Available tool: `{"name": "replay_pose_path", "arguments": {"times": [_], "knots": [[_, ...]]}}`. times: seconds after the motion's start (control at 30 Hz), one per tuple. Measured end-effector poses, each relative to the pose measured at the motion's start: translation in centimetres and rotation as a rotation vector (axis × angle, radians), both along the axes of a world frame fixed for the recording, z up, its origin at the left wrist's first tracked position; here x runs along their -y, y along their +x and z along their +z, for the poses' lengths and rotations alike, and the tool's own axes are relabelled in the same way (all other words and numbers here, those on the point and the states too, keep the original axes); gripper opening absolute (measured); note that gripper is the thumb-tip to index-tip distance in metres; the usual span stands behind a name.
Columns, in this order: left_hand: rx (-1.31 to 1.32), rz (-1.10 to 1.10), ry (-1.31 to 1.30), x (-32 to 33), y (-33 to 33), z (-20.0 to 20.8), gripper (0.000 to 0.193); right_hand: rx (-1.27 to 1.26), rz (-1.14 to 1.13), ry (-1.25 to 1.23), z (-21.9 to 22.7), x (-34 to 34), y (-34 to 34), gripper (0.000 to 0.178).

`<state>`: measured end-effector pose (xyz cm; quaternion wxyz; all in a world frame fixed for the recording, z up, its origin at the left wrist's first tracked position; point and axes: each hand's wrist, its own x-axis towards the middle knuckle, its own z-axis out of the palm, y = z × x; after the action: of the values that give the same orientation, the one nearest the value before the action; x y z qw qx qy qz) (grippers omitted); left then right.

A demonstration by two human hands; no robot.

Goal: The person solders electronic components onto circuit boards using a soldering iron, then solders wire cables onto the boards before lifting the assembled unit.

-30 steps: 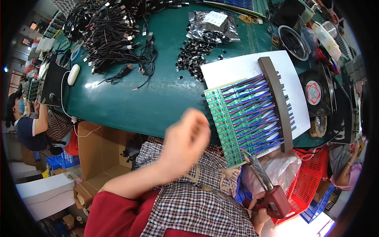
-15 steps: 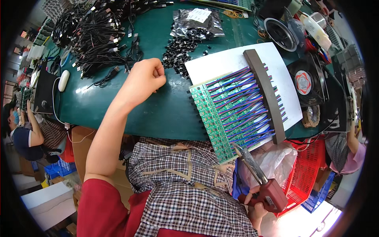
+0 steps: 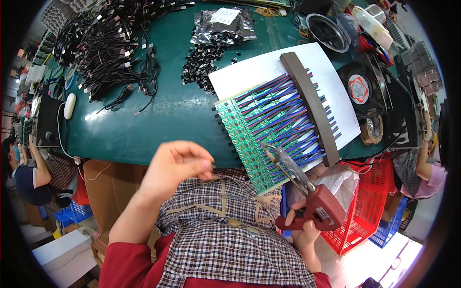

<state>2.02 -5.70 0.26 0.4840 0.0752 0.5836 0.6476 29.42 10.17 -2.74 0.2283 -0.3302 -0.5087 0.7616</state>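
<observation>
My right hand (image 3: 303, 230) grips the handle of a dark red soldering gun (image 3: 324, 209). Its long metal tip slants up and left over the green circuit board panel (image 3: 240, 139), close to the soldered wire ends; whether it touches is unclear. Rows of blue, red and black wires (image 3: 276, 113) run from the panel under a dark grey bar (image 3: 312, 105). My left hand (image 3: 177, 165) is in front of the table edge, left of the panel, thumb and fingers drawn together. What they pinch, if anything, is too small and blurred to make out.
Panel and bar rest on a white board (image 3: 343, 110). Small black connectors (image 3: 199, 67) lie heaped behind it, beside a clear bag (image 3: 223, 29). Black cables (image 3: 103, 53) pile up at far left. A fan (image 3: 365, 89) stands right; a red basket (image 3: 367, 206) sits below. Other people work both sides.
My left hand has come from over the table back toward me, to the front edge. The soldering gun has moved up and left, its tip further over the panel. The whole view has shifted slightly.
</observation>
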Motion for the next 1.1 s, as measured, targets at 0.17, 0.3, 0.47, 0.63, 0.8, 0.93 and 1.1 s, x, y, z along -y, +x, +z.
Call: {"name": "replay_pose_path", "arguments": {"times": [0.17, 0.3, 0.47, 0.63, 0.8, 0.93, 1.1], "knots": [[0.200, -0.061, 0.052, -1.6, 4.9, 0.7, 0.008, -0.068, 0.078, 0.022, 0.2, -0.2, 0.8, 0.075], [-0.031, 0.043, 0.042, -3.3, 7.3, 0.3, 0.008, -0.035, -0.002, -0.101, 0.7, 0.3, 3.0, 0.072], [-0.201, 0.067, -0.061, -3.9, 8.0, 0.1, 0.015, -0.084, -0.033, -0.017, 0.5, 0.4, 4.8, 0.069], [-0.109, 0.077, -0.072, -4.2, 7.9, -0.1, 0.023, -0.100, -0.053, 0.026, 0.6, 0.2, 5.3, 0.068], [-0.141, 0.083, -0.079, -4.5, 8.1, -0.2, 0.023, -0.085, -0.082, 0.001, 0.8, 0.1, 5.3, 0.068], [-0.114, 0.105, -0.049, -4.6, 8.1, -0.2, 0.023, -0.045, 0.003, -0.036, 1.3, 0.0, 5.3, 0.066], [-0.130, 0.099, -0.043, -4.7, 8.1, -0.4, 0.023, 0.036, 0.102, -0.060, 1.6, -0.4, 5.1, 0.069]]}}
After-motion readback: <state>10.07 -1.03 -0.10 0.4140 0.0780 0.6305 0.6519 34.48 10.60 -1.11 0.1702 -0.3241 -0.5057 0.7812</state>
